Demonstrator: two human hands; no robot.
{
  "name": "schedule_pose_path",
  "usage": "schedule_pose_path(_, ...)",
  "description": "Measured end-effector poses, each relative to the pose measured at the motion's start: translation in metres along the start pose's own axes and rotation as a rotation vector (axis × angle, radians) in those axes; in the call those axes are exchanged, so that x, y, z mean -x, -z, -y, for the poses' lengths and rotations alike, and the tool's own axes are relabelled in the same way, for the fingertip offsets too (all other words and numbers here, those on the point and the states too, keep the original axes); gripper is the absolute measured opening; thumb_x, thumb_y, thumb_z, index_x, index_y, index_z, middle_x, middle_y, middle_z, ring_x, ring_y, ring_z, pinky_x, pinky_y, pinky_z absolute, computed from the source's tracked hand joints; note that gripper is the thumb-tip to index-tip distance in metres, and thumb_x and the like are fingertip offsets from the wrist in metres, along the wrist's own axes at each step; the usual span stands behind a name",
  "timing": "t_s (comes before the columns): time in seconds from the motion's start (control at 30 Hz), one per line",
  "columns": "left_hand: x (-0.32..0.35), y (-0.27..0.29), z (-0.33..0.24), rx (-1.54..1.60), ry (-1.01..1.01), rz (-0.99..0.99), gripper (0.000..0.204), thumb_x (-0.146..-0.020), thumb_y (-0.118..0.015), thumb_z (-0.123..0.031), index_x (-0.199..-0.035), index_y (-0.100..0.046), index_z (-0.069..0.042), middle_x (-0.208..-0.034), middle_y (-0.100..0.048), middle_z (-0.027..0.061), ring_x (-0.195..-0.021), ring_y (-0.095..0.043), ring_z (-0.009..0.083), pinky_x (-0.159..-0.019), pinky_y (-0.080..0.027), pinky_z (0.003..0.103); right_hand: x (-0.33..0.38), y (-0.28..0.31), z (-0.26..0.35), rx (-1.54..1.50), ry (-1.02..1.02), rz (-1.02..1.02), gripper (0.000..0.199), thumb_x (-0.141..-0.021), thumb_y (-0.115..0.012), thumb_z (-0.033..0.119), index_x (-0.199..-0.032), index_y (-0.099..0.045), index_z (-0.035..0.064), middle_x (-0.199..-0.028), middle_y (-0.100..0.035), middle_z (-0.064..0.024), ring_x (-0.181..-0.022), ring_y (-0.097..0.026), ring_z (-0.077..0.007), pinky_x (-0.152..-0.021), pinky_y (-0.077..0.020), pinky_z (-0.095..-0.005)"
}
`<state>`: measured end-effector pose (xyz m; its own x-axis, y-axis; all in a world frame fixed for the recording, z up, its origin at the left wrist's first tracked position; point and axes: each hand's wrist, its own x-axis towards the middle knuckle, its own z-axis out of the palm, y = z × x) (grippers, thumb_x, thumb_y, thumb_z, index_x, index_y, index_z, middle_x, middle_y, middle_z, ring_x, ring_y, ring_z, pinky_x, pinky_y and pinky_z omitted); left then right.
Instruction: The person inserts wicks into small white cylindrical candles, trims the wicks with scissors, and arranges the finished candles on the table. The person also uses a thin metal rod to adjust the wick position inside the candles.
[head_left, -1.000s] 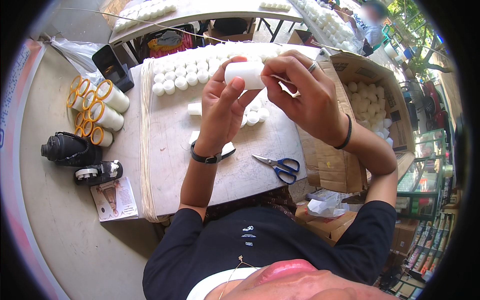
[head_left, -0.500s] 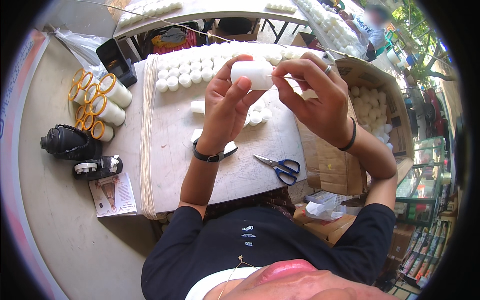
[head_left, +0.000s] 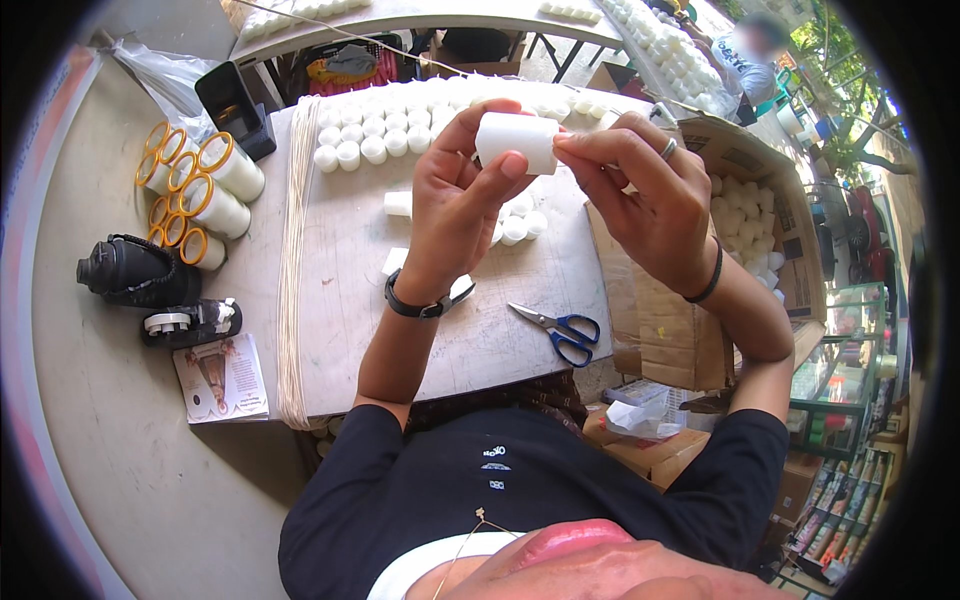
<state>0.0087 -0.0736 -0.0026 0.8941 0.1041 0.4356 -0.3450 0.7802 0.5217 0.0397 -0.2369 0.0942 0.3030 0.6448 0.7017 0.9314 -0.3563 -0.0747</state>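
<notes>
Fingers (head_left: 470, 130) of the left hand (head_left: 455, 215) wrap around the short white wax-like cylinder (head_left: 517, 142), thumb on its near side and fingertips curled over the top, so they are clamped on it. It is held up in the air above the middle of the pale grey counter (head_left: 350, 270), level with the rows of candles behind it.

At the far left of the counter lie white cylinders with yellow-orange rims (head_left: 195, 190), stacked on their sides, with a black bag-like object (head_left: 135, 272) and a black tape dispenser (head_left: 190, 322) in front of them, and a printed leaflet (head_left: 222, 377) nearer the body. A bundle of pale string-like strands (head_left: 292, 270) runs along the counter's left part. Behind the hands stand rows of small white cylinders (head_left: 375, 140); a few more lie loose just beside the left wrist.

Right of centre, the right hand (head_left: 650, 205) meets the cylinder's right end, its thumb and forefinger pinched together on the end face; what they pinch is too small to tell. Blue-handled scissors (head_left: 560, 330) lie on the counter below that hand. Further right is an open brown cardboard box (head_left: 700, 330) holding more white cylinders.

The cylinder looks light and stiff, with a smooth, probably slightly slippery skin that could dent or chip under hard pressure. Its round side, gripped about the middle, seems the safest place to hold it.
</notes>
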Motion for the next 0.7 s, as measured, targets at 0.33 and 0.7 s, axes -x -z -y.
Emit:
schedule_pose_path(0.33, -0.003, 0.002, 0.000, 0.015, 0.016, 0.001, 0.045, -0.094, -0.066, -0.011, -0.133, -0.048, 0.003, -0.121, -0.062, 0.0140, -0.109, -0.065, 0.0206, -0.095, -0.056, 0.033, 0.000, 0.000, 0.000, 0.051, 0.052, -0.003, 0.014, -0.083, -0.075, 0.006, -0.095, -0.068, 0.0063, -0.082, -0.062, -0.0078, -0.063, -0.063, -0.0214, -0.054, -0.0498, -0.0306)
schedule_pose_path(0.7, -0.003, 0.001, -0.006, 0.033, -0.015, 0.012, 0.044, -0.093, -0.067, -0.011, -0.131, -0.050, 0.004, -0.118, -0.063, 0.0156, -0.114, -0.064, 0.0281, -0.097, -0.056, 0.036, -0.004, -0.002, 0.002, -0.077, 0.016, -0.050, 0.016, -0.083, -0.073, -0.001, -0.097, -0.066, 0.0010, -0.086, -0.065, -0.0090, -0.070, -0.068, -0.0175, -0.060, -0.0549, -0.0264)
